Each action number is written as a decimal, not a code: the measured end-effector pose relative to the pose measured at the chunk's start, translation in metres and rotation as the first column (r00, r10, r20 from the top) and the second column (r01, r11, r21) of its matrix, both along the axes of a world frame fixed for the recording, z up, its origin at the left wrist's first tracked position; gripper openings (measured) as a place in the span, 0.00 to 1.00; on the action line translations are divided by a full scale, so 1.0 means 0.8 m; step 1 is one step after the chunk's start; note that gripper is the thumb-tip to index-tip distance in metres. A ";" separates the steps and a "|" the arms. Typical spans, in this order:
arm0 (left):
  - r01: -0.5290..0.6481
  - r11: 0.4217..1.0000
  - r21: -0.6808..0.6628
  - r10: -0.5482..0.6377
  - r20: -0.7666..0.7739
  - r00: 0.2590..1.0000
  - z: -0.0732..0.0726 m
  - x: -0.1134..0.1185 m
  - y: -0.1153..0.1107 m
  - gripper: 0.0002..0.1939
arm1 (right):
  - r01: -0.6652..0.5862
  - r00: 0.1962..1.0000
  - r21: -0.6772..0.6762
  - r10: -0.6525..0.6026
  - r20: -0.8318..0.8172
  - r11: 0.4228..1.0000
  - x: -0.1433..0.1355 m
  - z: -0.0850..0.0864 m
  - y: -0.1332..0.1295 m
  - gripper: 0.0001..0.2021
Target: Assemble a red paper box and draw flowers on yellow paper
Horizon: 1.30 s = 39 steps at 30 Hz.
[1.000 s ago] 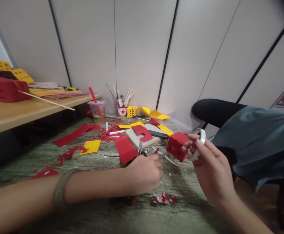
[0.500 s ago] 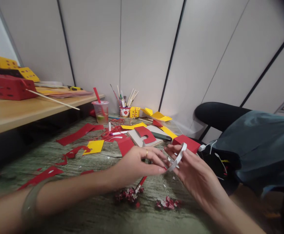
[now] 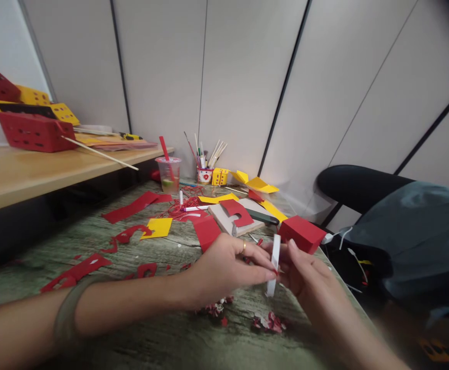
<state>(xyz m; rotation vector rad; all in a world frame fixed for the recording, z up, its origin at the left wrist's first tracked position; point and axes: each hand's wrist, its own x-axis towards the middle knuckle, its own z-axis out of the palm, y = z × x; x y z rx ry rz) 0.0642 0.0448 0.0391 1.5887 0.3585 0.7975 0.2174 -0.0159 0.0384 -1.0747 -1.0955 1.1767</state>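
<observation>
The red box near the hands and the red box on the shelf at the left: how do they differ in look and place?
The red box near the hands is small, cube-like and lies on the table. No holes show on its visible faces. The red box on the shelf is longer and lower, with dark cut-out holes along its side, and a thin stick juts from it. Both look made of red paper.

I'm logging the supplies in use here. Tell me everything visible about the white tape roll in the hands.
The tape roll is a thin white ring, seen edge-on so it looks like a narrow upright strip. It looks like paper-backed tape, nearly used up. Both hands hold it above the table: the left hand pinches its edge with its fingertips, and the right hand grips it from behind. A red box sits just beyond it.
</observation>
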 end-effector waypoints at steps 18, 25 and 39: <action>-0.310 0.945 -0.107 0.313 0.005 0.950 0.022 -0.008 0.000 0.06 | 0.021 0.889 0.285 -0.149 0.434 0.958 0.001 0.005 -0.014 0.10; -0.290 0.956 0.054 0.290 0.011 0.957 0.020 -0.013 -0.008 0.05 | 0.044 0.754 0.423 -0.308 0.581 0.905 0.000 0.006 -0.018 0.06; -0.351 0.922 0.163 0.368 -0.090 0.925 0.012 -0.010 -0.019 0.07 | 0.232 0.805 0.304 -0.358 0.474 0.924 -0.020 0.015 -0.026 0.04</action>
